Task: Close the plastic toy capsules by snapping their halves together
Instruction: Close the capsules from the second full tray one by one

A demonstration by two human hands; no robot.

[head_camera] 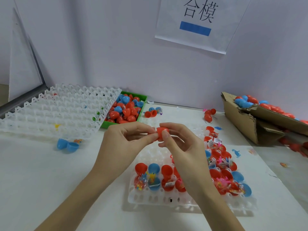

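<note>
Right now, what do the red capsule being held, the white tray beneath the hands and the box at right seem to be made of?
Red capsule: smooth, glossy moulded plastic, going by the soft highlight on its shell.
White tray: translucent, milky plastic, probably thin moulding, with repeated cup shapes and holes.
Box: brown corrugated cardboard, matte, with torn, creased flaps.

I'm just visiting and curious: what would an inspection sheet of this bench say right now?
Surface: white table, partly covered.
Job's things: red capsule held between both hands; open filled capsules in the white tray; capsule pieces heaped in the green bin; capsules in the cardboard box.
Clutter: open blue capsule loose on the table; blue toy figure; stacked white trays.
Fingers: left hand and right hand both pinch the red capsule.
Cables: nothing seen.
Surroundings: white partition with a paper sign.
</note>
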